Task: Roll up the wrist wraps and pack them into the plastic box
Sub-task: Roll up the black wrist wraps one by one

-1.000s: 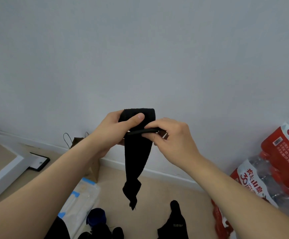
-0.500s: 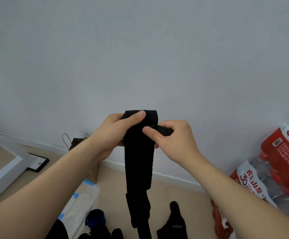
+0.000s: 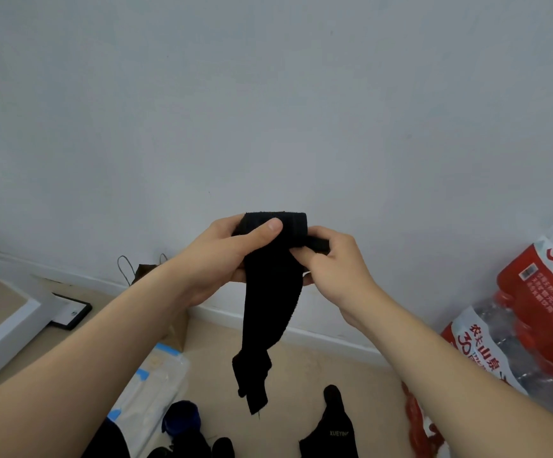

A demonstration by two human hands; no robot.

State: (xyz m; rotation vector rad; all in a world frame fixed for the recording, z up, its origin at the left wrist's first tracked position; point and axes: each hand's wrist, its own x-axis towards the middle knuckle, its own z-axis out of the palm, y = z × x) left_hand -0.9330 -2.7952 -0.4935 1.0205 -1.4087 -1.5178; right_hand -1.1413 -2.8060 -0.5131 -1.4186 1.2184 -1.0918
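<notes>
Black wrist wrap: held in the air, top end wound into a short roll pinched between left hand and right hand; the rest hangs down, twisted at the lower end. Plastic box: translucent, blue clips, on the floor. Dark blue roll just beside it. Second black wrap, white lettering, lies unrolled on the floor.

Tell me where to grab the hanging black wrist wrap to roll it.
Pinch the wrist wrap across its flat stretch just below the roll, coming from the right; lower down it twists and bunches. The left hand grips the roll.
</notes>
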